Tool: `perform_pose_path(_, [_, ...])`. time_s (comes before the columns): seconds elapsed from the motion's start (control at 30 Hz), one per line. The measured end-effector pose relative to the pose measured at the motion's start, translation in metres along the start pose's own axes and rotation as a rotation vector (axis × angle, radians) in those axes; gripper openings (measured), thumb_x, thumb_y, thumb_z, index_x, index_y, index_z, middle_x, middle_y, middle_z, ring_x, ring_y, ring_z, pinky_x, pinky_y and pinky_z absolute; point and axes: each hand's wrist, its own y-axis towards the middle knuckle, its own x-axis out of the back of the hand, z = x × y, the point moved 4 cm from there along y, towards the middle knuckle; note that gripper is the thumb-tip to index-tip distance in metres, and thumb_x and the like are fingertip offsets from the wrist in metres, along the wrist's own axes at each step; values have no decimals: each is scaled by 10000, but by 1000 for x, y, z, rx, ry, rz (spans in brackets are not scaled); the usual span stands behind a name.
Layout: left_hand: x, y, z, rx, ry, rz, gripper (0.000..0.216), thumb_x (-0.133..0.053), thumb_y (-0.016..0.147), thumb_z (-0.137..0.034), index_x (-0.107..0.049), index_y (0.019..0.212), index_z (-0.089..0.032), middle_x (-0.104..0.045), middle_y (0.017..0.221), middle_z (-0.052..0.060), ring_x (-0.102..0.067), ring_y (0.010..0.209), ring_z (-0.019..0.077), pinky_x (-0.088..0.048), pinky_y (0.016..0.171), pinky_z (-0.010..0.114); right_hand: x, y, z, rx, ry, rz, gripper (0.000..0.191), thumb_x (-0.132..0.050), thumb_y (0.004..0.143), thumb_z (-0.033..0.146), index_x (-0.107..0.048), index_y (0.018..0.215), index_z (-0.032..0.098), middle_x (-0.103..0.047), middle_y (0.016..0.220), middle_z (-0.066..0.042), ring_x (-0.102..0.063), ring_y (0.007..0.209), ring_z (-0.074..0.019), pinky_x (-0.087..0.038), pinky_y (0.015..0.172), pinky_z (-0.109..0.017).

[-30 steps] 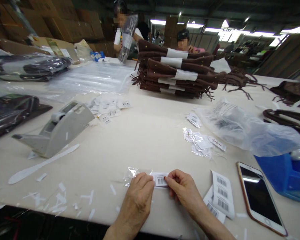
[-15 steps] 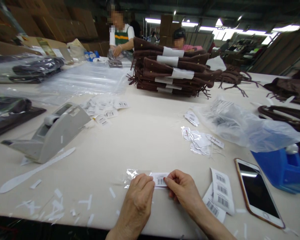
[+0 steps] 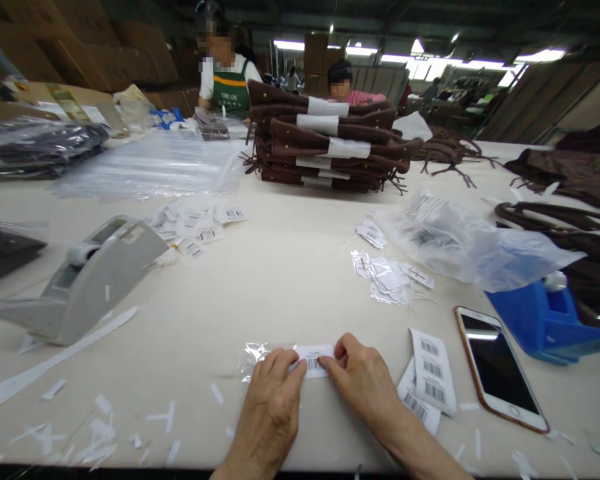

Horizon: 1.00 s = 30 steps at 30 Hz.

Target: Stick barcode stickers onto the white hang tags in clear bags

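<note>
A small clear plastic sleeve (image 3: 260, 353) lies near the table's front edge, with a white barcode label (image 3: 314, 360) at its right end. My left hand (image 3: 274, 403) rests curled on the sleeve, fingertips pressing beside the label. My right hand (image 3: 363, 380) pinches the label's right edge between thumb and fingers. Both hands stay low on the cream table (image 3: 290, 267).
A strip of barcode stickers (image 3: 431, 379) and a phone (image 3: 499, 367) lie right of my hands, a blue dispenser (image 3: 545, 320) beyond. A grey tape dispenser (image 3: 85, 280) stands left. Loose tags (image 3: 197, 223), bagged tags (image 3: 390, 277), stacked brown bags (image 3: 325, 143) and two people sit farther back.
My hands have stayed on the label and sleeve, the right fingers shifting slightly. The view has drifted right and tilted, and the far person lowered a plastic-wrapped item.
</note>
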Motion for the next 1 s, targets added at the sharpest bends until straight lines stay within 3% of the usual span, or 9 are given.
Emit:
perform_pose_path(0.07, [1, 1, 0, -1, -9, -3, 283, -404, 786, -9, -557, 999, -116, -535, 975, 113, -450, 944, 235, -458, 811, 432, 0, -9, 8, 220, -38, -113, 126, -451, 808, 198, -564, 762, 167, -637, 681, -52, -584, 633, -182, -432, 590, -300])
perform_pose_path(0.13, [1, 2, 0, 15, -33, -1, 275, -403, 788, -14, -558, 987, -121, -539, 969, 108, -456, 935, 226, -460, 809, 423, -4, -24, 17, 506, -84, -222, 222, -382, 842, 149, -586, 927, 153, -663, 897, -83, -594, 843, -200, -440, 753, -352])
perform_pose_path(0.23, [0, 2, 1, 31, -57, 10, 289, -404, 784, -11, -558, 994, -138, -541, 967, 96, -463, 938, 217, -457, 818, 416, -13, -40, 21, 701, -238, -293, 321, -404, 865, 207, -507, 1155, 114, -586, 1160, -103, -484, 1110, -245, -295, 975, -461])
perform_pose_path(0.37, [1, 2, 2, 20, -39, 7, 271, -420, 787, -25, -562, 980, -152, -543, 960, 88, -472, 939, 212, -463, 805, 397, -15, -38, 15, 612, -381, -280, 405, -434, 866, 332, -491, 1191, 96, -539, 1223, -118, -408, 1186, -292, -172, 1026, -530])
perform_pose_path(0.63, [3, 6, -1, 30, -46, -20, 221, -406, 803, -60, -548, 935, -166, -571, 907, 71, -519, 890, 190, -473, 805, 378, -4, -48, 12, 649, -297, -31, 394, -387, 887, 330, -427, 1255, 196, -494, 1282, -28, -363, 1225, -282, -189, 1031, -545])
perform_pose_path(0.73, [6, 7, -4, 27, -38, 3, 214, -406, 801, -62, -559, 908, -167, -586, 893, 69, -538, 877, 183, -486, 793, 364, 5, -46, 0, 539, -243, -47, 331, -391, 890, 327, -491, 1194, 243, -543, 1231, 1, -382, 1214, -268, -169, 1042, -549])
perform_pose_path(0.87, [25, 6, 7, 37, 3, 37, 248, -444, 801, -115, -540, 1018, -189, -590, 1026, 80, -521, 996, 197, -470, 862, 393, 5, -37, -11, 411, -234, -141, 365, -402, 878, 281, -462, 1219, 169, -492, 1275, -97, -382, 1212, -259, -233, 1021, -529])
perform_pose_path(1.0, [41, 4, 39, 237, 102, 125, 485, -573, 732, -218, -442, 1199, -203, -531, 1187, 92, -453, 1118, 244, -407, 928, 474, -2, -32, -14, 345, -236, -173, 361, -434, 852, 287, -496, 1180, 149, -490, 1268, -124, -373, 1213, -281, -241, 1010, -540])
